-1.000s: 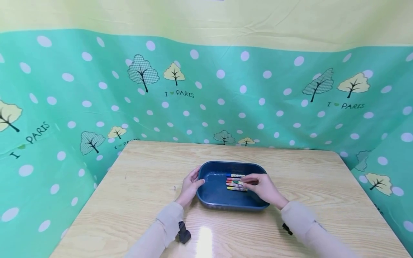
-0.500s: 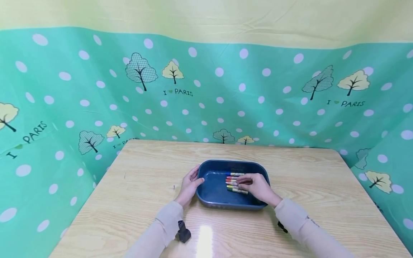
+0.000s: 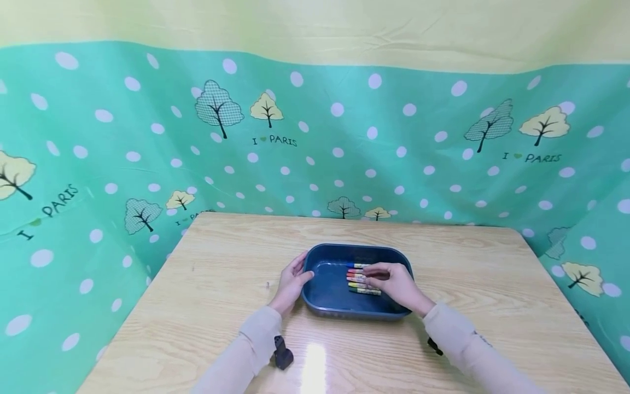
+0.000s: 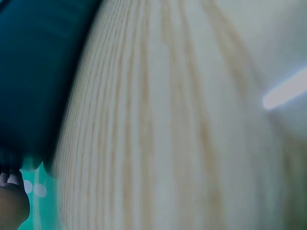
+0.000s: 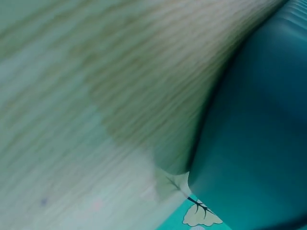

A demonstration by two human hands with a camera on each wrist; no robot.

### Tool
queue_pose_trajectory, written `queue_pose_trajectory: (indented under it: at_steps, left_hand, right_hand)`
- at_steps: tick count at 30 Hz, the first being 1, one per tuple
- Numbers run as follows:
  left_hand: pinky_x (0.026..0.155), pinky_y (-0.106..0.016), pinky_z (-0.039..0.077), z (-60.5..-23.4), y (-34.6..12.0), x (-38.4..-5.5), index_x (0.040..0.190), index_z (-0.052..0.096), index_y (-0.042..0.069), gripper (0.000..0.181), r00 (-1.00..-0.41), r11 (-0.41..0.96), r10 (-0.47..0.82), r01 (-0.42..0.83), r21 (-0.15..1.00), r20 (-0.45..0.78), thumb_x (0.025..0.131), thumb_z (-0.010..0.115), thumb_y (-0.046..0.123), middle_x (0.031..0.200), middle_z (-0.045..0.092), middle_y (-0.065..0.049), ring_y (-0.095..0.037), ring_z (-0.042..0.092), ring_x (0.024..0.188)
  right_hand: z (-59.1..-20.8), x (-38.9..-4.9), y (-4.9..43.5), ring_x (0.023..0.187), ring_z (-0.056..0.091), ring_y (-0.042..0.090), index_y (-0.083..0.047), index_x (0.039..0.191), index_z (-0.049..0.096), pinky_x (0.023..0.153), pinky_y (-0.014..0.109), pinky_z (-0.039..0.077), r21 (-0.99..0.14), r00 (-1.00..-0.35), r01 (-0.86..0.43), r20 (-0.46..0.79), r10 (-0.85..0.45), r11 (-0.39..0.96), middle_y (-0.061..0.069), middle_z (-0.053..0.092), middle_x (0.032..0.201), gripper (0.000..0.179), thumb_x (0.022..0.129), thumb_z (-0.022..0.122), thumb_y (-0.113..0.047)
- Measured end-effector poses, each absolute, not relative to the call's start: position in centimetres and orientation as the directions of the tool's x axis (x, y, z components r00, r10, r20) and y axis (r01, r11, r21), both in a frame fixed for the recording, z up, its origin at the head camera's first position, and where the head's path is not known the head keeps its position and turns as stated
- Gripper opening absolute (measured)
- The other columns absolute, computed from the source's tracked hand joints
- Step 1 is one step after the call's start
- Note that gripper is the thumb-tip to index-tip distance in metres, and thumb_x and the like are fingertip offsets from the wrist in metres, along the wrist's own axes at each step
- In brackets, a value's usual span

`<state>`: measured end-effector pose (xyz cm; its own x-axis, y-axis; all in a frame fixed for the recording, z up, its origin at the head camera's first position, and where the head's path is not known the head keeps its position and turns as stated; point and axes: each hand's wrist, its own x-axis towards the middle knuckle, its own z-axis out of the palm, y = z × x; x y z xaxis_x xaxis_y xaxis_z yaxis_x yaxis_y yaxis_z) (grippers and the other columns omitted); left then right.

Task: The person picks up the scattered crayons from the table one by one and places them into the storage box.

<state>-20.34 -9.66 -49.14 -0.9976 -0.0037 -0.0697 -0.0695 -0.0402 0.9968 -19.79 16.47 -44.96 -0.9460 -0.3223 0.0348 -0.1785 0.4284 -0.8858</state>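
Observation:
A dark blue plastic tray (image 3: 325, 293) sits on the table, and my left hand (image 3: 289, 284) grips its left side with the thumb over the rim. Inside, several crayons lie side by side in a row: a blue crayon (image 3: 358, 265) at the far end, red and orange ones between, then a yellow crayon (image 3: 355, 284) and a dark green crayon (image 3: 366, 291) nearest me. My right hand (image 3: 394, 282) reaches over the tray's right side, with fingertips at the right ends of the middle crayons. Whether it pinches one is hidden. In the left wrist view, part of the left hand (image 4: 12, 199) shows beside the tray.
The wooden table (image 3: 221, 262) extends around the tray on all sides. A green and yellow printed curtain (image 3: 275, 98) hangs behind and beside it. Dark wrist devices show under both sleeves.
The right hand has brought the dark green crayon to the near end of the row and released it, then shifted back over the middle crayons. The left hand stays on the tray.

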Motion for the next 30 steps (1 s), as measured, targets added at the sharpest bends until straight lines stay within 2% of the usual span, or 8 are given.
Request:
queue_pose_trajectory:
  at_steps: [9, 15, 17, 22, 24, 30]
  left_hand:
    - [0.109, -0.040, 0.032, -49.2, -9.6, -20.3, 0.140, 0.035, 0.005, 0.059, -0.998, -0.061, -0.001, -0.069, 0.996, -0.069, 0.084, 0.053, -0.002, 0.143, 0.036, -0.021, -0.033, 0.034, 0.132]
    - [0.108, -0.039, 0.034, -49.1, -9.8, -20.4, 0.140, 0.035, 0.005, 0.059, -0.998, -0.044, -0.003, -0.065, 0.997, -0.065, 0.084, 0.053, -0.002, 0.143, 0.035, -0.021, -0.033, 0.034, 0.132]
    - [0.108, -0.040, 0.034, -48.9, -9.9, -20.4, 0.140, 0.035, 0.004, 0.059, -0.998, -0.045, -0.001, -0.067, 0.997, -0.067, 0.084, 0.053, -0.003, 0.143, 0.035, -0.022, -0.034, 0.034, 0.132]
    - [0.108, -0.039, 0.034, -49.0, -9.8, -20.3, 0.139, 0.036, 0.003, 0.059, -0.998, -0.046, -0.003, -0.068, 0.997, -0.069, 0.083, 0.053, -0.003, 0.142, 0.036, -0.023, -0.035, 0.035, 0.131]
    - [0.108, -0.038, 0.034, -49.4, -9.8, -20.5, 0.139, 0.037, 0.004, 0.059, -0.997, -0.050, -0.008, -0.070, 0.996, -0.070, 0.083, 0.054, -0.002, 0.142, 0.037, -0.022, -0.034, 0.035, 0.131]
    - [0.108, -0.039, 0.033, -49.5, -9.7, -20.6, 0.140, 0.036, 0.005, 0.060, -0.997, -0.065, -0.001, -0.071, 0.995, -0.072, 0.083, 0.054, -0.003, 0.143, 0.036, -0.021, -0.033, 0.034, 0.132]
  right_hand:
    - [-44.0, -18.7, 19.1, 0.100, 0.063, 0.021, -0.006, 0.114, 0.064, 0.080, 0.024, 0.056, -0.863, -0.954, -0.169, 0.021, -0.299, 0.476, 0.010, 0.065, 0.113, 0.032, 0.084, 0.065, -0.015]
    - [-43.1, -17.2, 22.6, 0.105, 0.062, 0.025, -0.004, 0.116, 0.061, 0.081, 0.021, 0.055, -0.871, -0.970, -0.130, 0.014, -0.241, 0.473, 0.013, 0.063, 0.116, 0.036, 0.084, 0.065, -0.020]
    - [-42.9, -16.5, 23.8, 0.104, 0.062, 0.023, -0.003, 0.117, 0.061, 0.081, 0.019, 0.054, -0.867, -0.974, -0.118, 0.006, -0.227, 0.484, 0.014, 0.063, 0.116, 0.037, 0.085, 0.064, -0.022]
    - [-43.6, -14.8, 26.6, 0.097, 0.062, 0.001, -0.004, 0.117, 0.061, 0.079, 0.013, 0.052, -0.834, -0.979, -0.092, -0.022, -0.201, 0.544, 0.013, 0.064, 0.116, 0.040, 0.084, 0.065, -0.026]
    - [-44.1, -14.3, 27.8, 0.096, 0.060, -0.004, -0.004, 0.117, 0.061, 0.079, 0.012, 0.052, -0.817, -0.979, -0.084, -0.038, -0.198, 0.571, 0.013, 0.063, 0.116, 0.040, 0.083, 0.065, -0.026]
    - [-45.7, -12.9, 31.2, 0.100, 0.063, 0.011, -0.001, 0.120, 0.058, 0.079, 0.017, 0.053, -0.785, -0.963, 0.027, -0.188, -0.195, 0.619, 0.015, 0.062, 0.118, 0.049, 0.081, 0.067, -0.030]
